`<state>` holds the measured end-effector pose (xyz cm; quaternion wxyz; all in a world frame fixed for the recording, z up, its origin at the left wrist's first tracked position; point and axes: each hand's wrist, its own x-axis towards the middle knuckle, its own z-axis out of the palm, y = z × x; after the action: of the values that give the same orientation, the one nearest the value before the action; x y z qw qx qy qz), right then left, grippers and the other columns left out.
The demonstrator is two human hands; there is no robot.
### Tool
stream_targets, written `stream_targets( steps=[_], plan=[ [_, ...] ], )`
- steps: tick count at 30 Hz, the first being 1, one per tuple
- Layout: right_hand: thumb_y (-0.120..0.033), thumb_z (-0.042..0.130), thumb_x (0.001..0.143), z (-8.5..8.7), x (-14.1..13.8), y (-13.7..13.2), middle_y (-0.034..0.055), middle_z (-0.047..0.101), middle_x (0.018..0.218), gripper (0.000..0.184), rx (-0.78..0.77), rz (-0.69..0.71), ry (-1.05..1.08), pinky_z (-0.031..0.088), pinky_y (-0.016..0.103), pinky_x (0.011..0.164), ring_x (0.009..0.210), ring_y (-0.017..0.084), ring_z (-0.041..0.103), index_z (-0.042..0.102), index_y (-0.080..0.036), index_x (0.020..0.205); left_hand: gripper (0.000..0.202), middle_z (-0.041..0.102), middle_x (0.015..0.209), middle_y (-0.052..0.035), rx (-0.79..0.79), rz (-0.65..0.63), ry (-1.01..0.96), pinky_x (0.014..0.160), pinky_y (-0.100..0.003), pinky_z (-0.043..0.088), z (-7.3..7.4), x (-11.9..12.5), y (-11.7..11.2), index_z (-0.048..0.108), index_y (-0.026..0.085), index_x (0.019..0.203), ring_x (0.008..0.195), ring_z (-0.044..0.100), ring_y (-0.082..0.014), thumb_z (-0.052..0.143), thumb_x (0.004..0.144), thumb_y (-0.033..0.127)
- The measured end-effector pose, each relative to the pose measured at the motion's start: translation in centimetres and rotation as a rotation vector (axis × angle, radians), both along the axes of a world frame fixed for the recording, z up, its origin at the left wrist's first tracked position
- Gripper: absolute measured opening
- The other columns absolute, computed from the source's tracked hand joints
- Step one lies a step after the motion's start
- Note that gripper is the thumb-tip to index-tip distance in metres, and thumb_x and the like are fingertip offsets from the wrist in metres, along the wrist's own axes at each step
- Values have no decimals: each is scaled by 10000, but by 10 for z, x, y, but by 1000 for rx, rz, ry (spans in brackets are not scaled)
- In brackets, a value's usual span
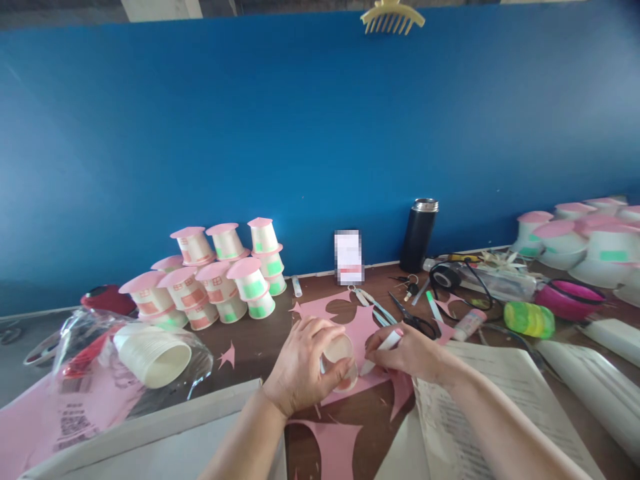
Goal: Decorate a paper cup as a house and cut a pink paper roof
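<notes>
My left hand is wrapped around a white paper cup, its thumb across the near side. A reddish patch shows low on the cup. In my right hand is a white marker-like pen, pinched between thumb and fingers. Its lower end is close to the cup's right side; whether it touches cannot be made out. Under both hands lies cut pink paper with rounded gaps. Scissors and pliers with pale handles lie just beyond my right hand.
Stacked paper cups with pink paper roofs stand at left, with more roofed cups far right. A plastic bag holds nested cups. A black flask and a phone-like pixelated object stand by the blue partition. Printed papers lie right.
</notes>
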<state>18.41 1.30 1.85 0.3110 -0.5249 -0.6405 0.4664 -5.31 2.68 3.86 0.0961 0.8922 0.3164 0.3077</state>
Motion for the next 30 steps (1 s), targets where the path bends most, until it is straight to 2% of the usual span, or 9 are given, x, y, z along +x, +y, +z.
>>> stream_targets(
  steps=[14,30],
  plan=[
    [-245,649,757,-7,0,4,-14,636,524,108,-13,-82,16,411,173,417,438,92,535,694,-161,707,388,619,1082,-91,12,-5,9,908,-426,421,-3,-2,1,589,173,1169,1003,539,-250,588,854,398],
    [-259,649,755,-14,-3,8,18,695,596,107,-52,-168,57,424,154,389,412,72,510,683,-163,722,384,615,1091,-94,12,-4,20,908,-434,426,-4,-1,0,582,180,1181,1014,543,-256,583,857,387]
  ],
)
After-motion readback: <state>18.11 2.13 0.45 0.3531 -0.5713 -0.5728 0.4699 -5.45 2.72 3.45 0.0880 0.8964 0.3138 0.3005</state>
